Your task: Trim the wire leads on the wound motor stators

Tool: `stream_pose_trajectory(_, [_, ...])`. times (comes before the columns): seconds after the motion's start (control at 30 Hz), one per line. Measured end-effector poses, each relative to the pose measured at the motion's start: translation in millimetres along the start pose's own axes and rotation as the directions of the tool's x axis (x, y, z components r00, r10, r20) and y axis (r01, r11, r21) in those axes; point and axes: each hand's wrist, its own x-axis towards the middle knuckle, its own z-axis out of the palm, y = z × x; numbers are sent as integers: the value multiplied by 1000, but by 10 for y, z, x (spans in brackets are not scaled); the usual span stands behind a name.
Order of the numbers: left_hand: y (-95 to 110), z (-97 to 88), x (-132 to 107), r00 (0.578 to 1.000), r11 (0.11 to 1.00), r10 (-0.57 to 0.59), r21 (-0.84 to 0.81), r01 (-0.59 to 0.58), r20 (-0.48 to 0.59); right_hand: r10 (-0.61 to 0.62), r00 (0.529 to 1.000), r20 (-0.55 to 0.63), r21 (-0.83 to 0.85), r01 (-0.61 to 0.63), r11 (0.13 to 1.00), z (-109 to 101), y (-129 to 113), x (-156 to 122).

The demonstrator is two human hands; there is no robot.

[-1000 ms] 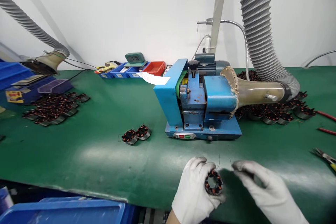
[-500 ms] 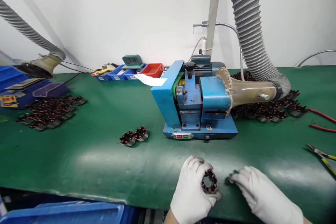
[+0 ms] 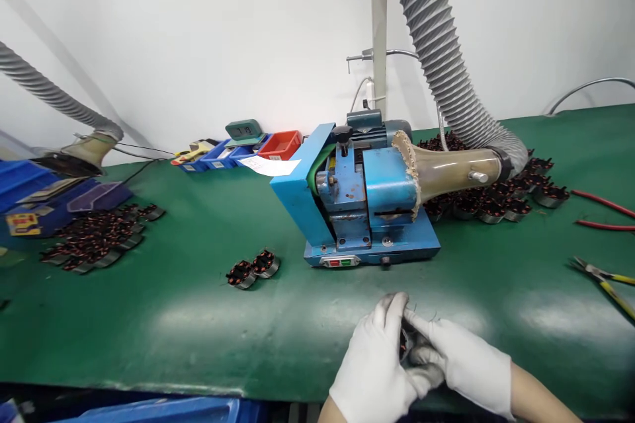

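Note:
Above the front of the bench, my left hand [image 3: 373, 362], in a white glove, is closed around a motor stator [image 3: 403, 345] with copper windings. My right hand [image 3: 461, 355], also gloved, grips the same stator from the right, its fingers bent about it. Most of the stator is hidden between the two hands. Thin wire ends stick up by the right fingertips. Behind the hands stands a blue belt-driven machine [image 3: 391, 185] with a red and a green button. To its left, two stators [image 3: 254, 269] lie side by side, touching.
Piles of stators lie at the left [image 3: 102, 238] and behind the machine at right. A grey duct hose [image 3: 441, 46] joins the machine's hood. Yellow-handled pliers [image 3: 598, 272] and red handles [image 3: 605, 225] lie at right. Small bins [image 3: 280, 145] line the back.
My right hand has moved left to the stator and now grips it together with my left hand. The stator is turned and more covered. The camera view has shifted and tilted slightly.

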Motion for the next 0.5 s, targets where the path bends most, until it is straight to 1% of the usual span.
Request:
stream_pose_trajectory(0.07, [-29,6,9,1000,1000,-22,18,21,22,20,998,-59,-50,-23,998,-3,25,-20])
stream_pose_trajectory(0.1, [-45,4,11,999,999,-27,26,27,33,25,998,-63,-51,-28,998,-2,34,-36])
stream_pose_trajectory(0.13, [-62,2,11,999,999,-29,26,28,46,19,999,-48,-16,-20,1000,-1,35,-50])
stream_pose_trajectory(0.2, [-99,4,9,998,1000,-8,5,8,63,3,1000,-19,117,-1,993,-3,10,-55])
stream_pose_trajectory(0.27, [-135,17,6,998,999,30,-12,-30,62,12,1000,-19,239,-7,971,-13,-38,-28])
stream_pose_trajectory(0.3, [-150,28,3,997,999,47,-12,-47,56,26,999,-27,269,-18,963,-22,-62,-8])
stream_pose_trajectory(0.37, [-166,47,-6,996,997,79,-5,-79,37,44,999,-22,262,-37,964,-42,-88,30])
stream_pose_trajectory(0.43, [-160,53,-15,995,996,93,0,-93,18,21,1000,-2,227,-20,974,-57,-71,46])
stream_pose_trajectory(0.5, [-134,37,-19,997,997,81,8,-81,2,-6,1000,-2,167,6,986,-50,-15,36])
